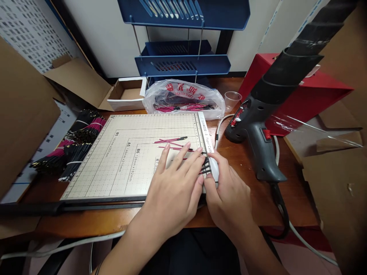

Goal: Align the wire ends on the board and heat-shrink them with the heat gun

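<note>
My left hand lies flat with fingers spread on a cream, grid-marked paper cutter, covering part of a row of thin pink wires with black ends. Several black wire ends poke out past its fingertips, lined up toward the cutter's white edge strip. My right hand rests at that strip, its thumb and forefinger apart on either side of the wire ends. The other right fingers are mostly hidden. A few pink wires lie loose just beyond my left fingers.
Bundled black and pink wires lie left of the cutter. Behind it are a plastic bag with more wires, a white box and a clear cup. A heat gun stands at right. The cutter's black handle extends along the front.
</note>
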`<state>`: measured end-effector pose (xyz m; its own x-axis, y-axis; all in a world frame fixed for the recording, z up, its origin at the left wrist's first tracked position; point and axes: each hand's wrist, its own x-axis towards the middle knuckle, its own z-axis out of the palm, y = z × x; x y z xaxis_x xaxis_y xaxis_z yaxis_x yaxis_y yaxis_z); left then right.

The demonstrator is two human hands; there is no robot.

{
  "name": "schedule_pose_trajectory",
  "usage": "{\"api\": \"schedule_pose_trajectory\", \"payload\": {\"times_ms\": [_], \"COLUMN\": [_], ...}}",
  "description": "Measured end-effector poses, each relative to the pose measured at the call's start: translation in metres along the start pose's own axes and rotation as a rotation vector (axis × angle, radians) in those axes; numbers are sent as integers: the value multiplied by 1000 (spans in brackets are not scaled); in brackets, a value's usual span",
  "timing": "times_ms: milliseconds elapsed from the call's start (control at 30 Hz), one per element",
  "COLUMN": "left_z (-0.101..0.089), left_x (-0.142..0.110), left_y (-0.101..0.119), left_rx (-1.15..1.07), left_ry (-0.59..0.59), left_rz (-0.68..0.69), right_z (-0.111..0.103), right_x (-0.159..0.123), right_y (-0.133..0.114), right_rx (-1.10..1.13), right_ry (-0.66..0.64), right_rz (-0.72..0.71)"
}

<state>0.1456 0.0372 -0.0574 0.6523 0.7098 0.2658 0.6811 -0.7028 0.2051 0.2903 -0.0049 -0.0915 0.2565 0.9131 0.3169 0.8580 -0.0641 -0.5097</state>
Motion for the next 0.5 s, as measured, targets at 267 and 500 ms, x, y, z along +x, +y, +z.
{"api": "schedule_pose_trajectory", "payload": {"times_ms": [267,500], "left_z": [2,8], "left_x": [7,9], "left_y": [-3,7], "left_rx": [84,96], "left_ry": [8,127], "left_rz": [-44,-111], "right_z": [3,2], "right_x": [2,2], "right_y": [-1,-3], "right_rx": [-26,-15], "right_ry": [31,22], "right_rz": [-8,-1]}}
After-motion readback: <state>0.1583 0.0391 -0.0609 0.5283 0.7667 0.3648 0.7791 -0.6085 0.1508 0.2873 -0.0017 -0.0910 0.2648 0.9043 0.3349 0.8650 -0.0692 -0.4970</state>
